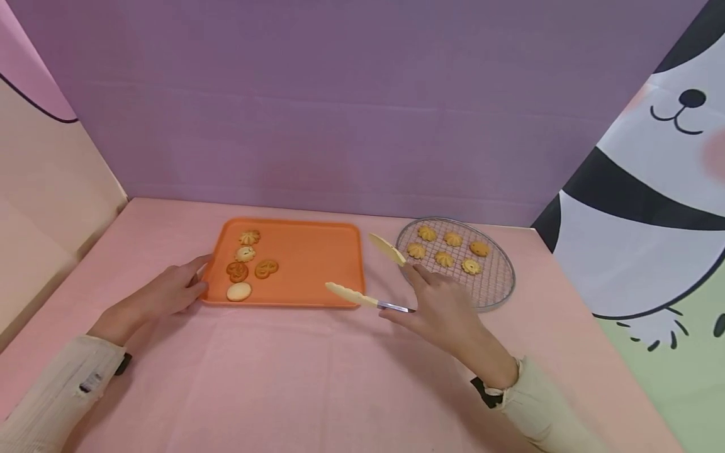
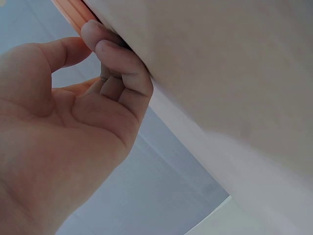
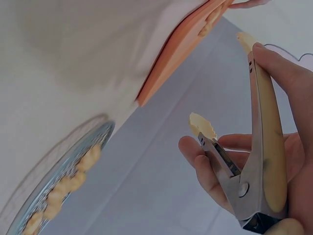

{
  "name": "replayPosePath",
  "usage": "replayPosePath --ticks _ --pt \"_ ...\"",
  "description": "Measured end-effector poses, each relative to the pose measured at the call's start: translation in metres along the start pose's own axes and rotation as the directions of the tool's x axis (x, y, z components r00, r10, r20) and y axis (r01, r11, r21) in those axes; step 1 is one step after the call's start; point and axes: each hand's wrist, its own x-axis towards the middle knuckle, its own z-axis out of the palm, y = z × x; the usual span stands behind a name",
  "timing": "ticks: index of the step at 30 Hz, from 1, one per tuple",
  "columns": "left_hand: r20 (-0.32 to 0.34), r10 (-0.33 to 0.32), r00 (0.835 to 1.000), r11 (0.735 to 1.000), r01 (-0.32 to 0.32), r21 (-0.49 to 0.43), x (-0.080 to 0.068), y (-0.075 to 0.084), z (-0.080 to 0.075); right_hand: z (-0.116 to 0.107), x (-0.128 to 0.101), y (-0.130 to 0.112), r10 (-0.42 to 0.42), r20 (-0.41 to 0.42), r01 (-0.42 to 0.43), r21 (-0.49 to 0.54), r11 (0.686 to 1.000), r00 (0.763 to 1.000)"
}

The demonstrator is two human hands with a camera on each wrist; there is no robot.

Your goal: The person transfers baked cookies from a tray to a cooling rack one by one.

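- Resting at lower left of the head view: left hand [image 1: 170, 292], fingers curled against the near-left edge of the orange tray [image 1: 317, 251]; in the left wrist view, fingertips [image 2: 115, 54] pressing on the tray's rim, steadying rather than lifting, thumb standing apart.
- Lying in the left part of the tray: five cookies [image 1: 246, 264], two swirled ones at the top, two pretzel-shaped ones below, one plain pale round nearest the front rim; the tray's right part showing bare orange.
- Hovering at centre frame, just beyond the tray's right edge: tongs [image 1: 368, 277], arms spread wide, one cream tip low near the tray's front-right corner, the other raised toward the rack, nothing between them.
- Holding those tongs right of centre: right hand [image 1: 447, 311], grip wrapped around the metal hinge end and handles, seen plainly in the right wrist view [image 3: 259, 161].
- Sitting at right of centre, just beside the tray: round wire rack [image 1: 493, 292], carrying six swirled cookies in two rows.
- Judging the step in hand: tongs empty, between tray and rack, with a transfer of cookies under way.
- Judging the next move: lowering both tips around one cookie and squeezing gently, crumbly pieces cracking easily under pressure.
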Motion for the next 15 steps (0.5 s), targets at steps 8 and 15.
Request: replayPosePath --ticks 8,15 --pt "-0.011 0.009 1.000 1.000 -0.009 0.003 -0.001 0.000 0.000 0.010 0.016 -0.022 -0.063 0.024 0.063 0.015 0.998 0.998" --pt "-0.006 0.000 1.000 1.000 0.000 0.012 -0.001 0.001 -0.001 0.017 0.028 -0.035 -0.115 0.019 0.115 0.027 0.993 0.993"
